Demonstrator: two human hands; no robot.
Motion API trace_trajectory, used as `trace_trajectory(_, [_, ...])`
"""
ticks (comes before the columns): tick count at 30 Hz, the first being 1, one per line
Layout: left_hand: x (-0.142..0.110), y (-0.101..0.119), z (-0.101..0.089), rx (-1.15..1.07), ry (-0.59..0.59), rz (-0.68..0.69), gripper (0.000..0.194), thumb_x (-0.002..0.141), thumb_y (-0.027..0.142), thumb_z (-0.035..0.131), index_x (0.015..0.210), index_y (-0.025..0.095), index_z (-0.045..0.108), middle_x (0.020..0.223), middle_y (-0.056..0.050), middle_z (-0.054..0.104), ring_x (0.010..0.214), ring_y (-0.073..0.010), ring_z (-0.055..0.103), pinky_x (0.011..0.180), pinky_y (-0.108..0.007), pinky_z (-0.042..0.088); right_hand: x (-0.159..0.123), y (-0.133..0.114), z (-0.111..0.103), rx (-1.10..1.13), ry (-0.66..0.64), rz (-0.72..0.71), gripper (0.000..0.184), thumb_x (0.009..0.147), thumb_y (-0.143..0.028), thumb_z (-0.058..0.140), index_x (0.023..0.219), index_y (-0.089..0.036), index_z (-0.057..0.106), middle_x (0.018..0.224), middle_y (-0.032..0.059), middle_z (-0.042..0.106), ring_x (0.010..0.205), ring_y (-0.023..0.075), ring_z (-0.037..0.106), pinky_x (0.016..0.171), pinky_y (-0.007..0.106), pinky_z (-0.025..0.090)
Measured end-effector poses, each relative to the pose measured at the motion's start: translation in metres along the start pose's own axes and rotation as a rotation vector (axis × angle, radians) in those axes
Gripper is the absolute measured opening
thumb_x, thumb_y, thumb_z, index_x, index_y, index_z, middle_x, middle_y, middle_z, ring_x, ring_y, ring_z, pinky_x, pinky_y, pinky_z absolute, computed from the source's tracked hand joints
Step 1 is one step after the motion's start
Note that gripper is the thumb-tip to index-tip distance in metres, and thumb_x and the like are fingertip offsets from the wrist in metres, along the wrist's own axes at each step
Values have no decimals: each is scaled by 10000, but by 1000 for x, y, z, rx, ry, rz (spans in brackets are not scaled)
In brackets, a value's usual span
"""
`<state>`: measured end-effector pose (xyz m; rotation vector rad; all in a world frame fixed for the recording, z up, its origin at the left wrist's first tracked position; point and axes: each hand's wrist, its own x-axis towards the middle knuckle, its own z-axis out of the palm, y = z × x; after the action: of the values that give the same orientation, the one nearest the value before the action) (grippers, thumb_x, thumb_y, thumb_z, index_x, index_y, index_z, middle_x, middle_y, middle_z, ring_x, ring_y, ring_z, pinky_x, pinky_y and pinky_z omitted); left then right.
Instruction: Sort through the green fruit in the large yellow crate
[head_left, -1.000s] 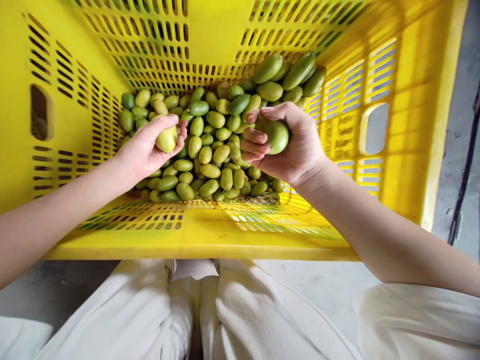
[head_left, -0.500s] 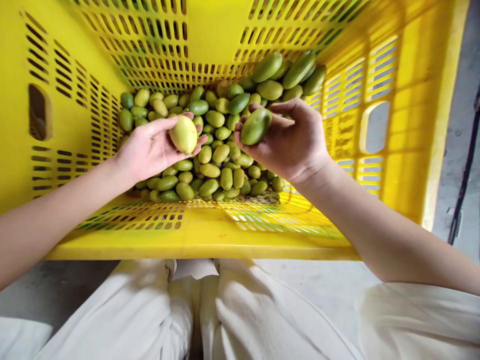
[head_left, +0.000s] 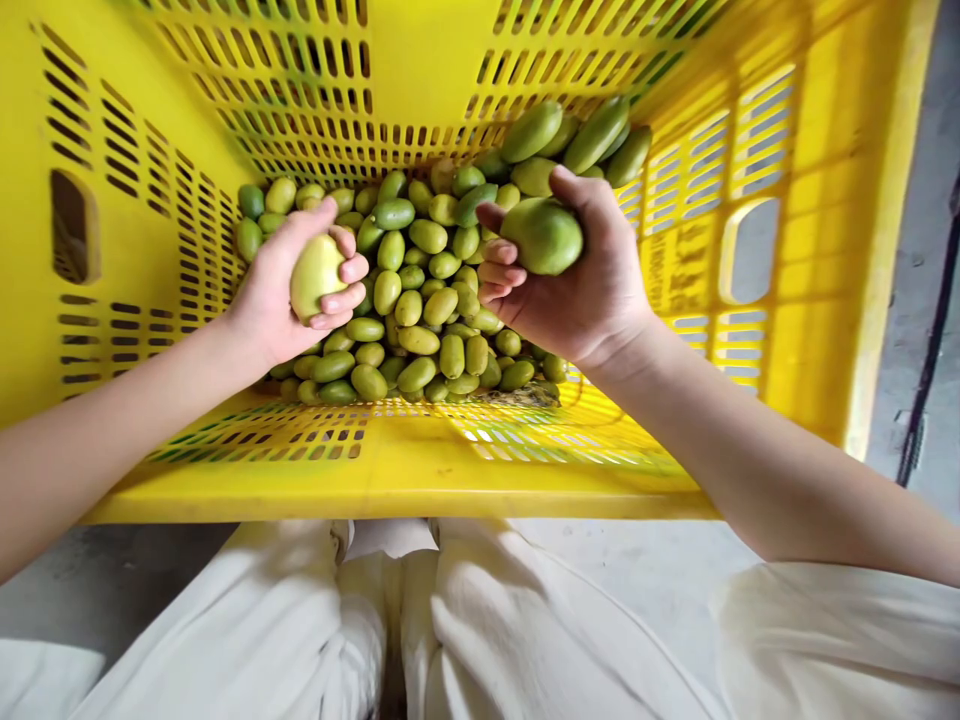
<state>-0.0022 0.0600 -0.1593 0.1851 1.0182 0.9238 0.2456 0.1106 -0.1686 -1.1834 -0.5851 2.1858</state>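
Note:
My left hand (head_left: 281, 290) is wrapped round a pale yellow-green oval fruit (head_left: 316, 277), fingers curled over its right side. In my right hand (head_left: 589, 270) sits a darker green oval fruit (head_left: 547, 237), between thumb and fingers, its rounded end towards me. Both hands are above a heap of smaller green and yellow-green oval fruits (head_left: 418, 341) inside a yellow plastic crate (head_left: 420, 70). The exact kind of fruit cannot be told.
Larger, longer green fruits (head_left: 596, 135) lie piled at the crate's far right. The crate's front rim (head_left: 420, 505) runs close to my light trousers (head_left: 495, 610). Hand holes pierce both side walls. Grey floor (head_left: 919, 330) shows to the right, crossed by a dark cable (head_left: 930, 350).
Both hands opened out and turned their fruits, then curled round them again. My left hand drew back leftward with its fruit. My right hand's fruit moved right and was turned end-on.

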Motion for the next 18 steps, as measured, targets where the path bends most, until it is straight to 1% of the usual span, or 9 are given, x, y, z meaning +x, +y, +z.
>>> trace_trajectory(1, [1,1,-1,-11,14,-11,447,1058,527,533,734,221,501,566,24,502,362,-61,383,303,-190,159,0,-1,-2,-19,-26,-16,313,979,-581,666,984,-268,684,760,-7,661,772,179,694,671,268,642])
trace_trajectory(3, [2,2,-4,-63,44,-29,527,1052,653,432,751,229,516,559,3,508,364,-88,384,301,-214,181,-1,-2,-3,1,-36,-50,289,994,-554,620,950,-272,663,787,-12,684,805,168,702,690,265,638])
trace_trajectory(4, [3,3,-4,-99,62,-26,534,1048,662,383,776,229,534,571,-12,531,381,-104,410,306,-221,216,-2,-2,-1,32,-24,-55,282,1023,-512,544,942,-268,660,812,-18,701,807,147,702,696,248,627])
trace_trajectory(6, [3,3,-3,-159,109,9,479,1043,575,339,846,212,580,634,-52,608,458,-136,523,348,-225,342,-5,-3,7,105,13,-32,366,1055,-399,354,938,-251,668,864,-22,731,791,94,697,699,196,598])
trace_trajectory(8, [3,1,0,-156,139,55,347,1010,456,420,907,192,620,739,-86,685,602,-174,657,459,-238,490,-7,-4,16,159,46,11,430,1044,-312,267,950,-221,676,891,-4,749,759,66,693,692,154,584])
trace_trajectory(11, [4,-4,2,-43,124,87,169,969,328,559,947,192,656,860,-86,727,796,-213,752,636,-276,593,-9,-1,25,189,67,-12,280,1043,-272,415,953,-233,677,889,16,763,793,113,723,730,198,638])
trace_trajectory(14, [4,-8,-1,76,85,96,90,950,297,671,962,208,660,882,-44,714,782,-174,739,663,-258,575,-10,2,26,179,61,-83,125,1013,-221,599,938,-261,691,843,6,732,825,151,723,785,237,662])
trace_trajectory(16, [2,-9,-3,120,26,115,167,884,292,785,958,225,651,851,-9,695,705,-138,695,599,-230,523,-11,2,24,163,57,-64,103,1015,-221,626,950,-239,704,769,-9,670,735,126,679,740,194,637])
trace_trajectory(18, [-2,-9,-4,139,-40,121,295,770,224,880,929,234,631,785,31,654,620,-105,633,532,-209,460,-10,1,21,139,42,-22,105,1007,-194,620,949,-241,694,725,-27,625,681,108,641,711,173,621])
